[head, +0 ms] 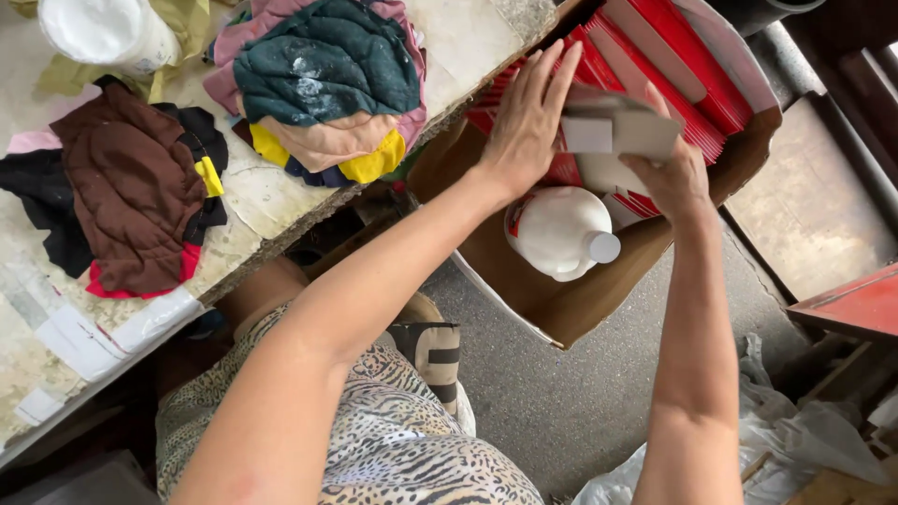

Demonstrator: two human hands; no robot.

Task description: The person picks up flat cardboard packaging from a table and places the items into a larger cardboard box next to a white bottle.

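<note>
Both my hands reach into an open cardboard box (561, 313) beside the table. My left hand (528, 122) lies flat with fingers stretched on a stack of red flat cartons (683, 65) standing in the box. My right hand (669, 173) grips a grey-and-white flat carton (617, 131) from below and holds it level above the box. A white plastic bottle (557, 232) with a white cap lies on its side in the box, just under my hands.
A worn table (271, 210) at the left carries two piles of cloth scraps (323, 84) and a white tub (103, 33). Grey floor lies below the box. White plastic bags (795, 449) sit at the lower right, and a red board (856, 304) at the right edge.
</note>
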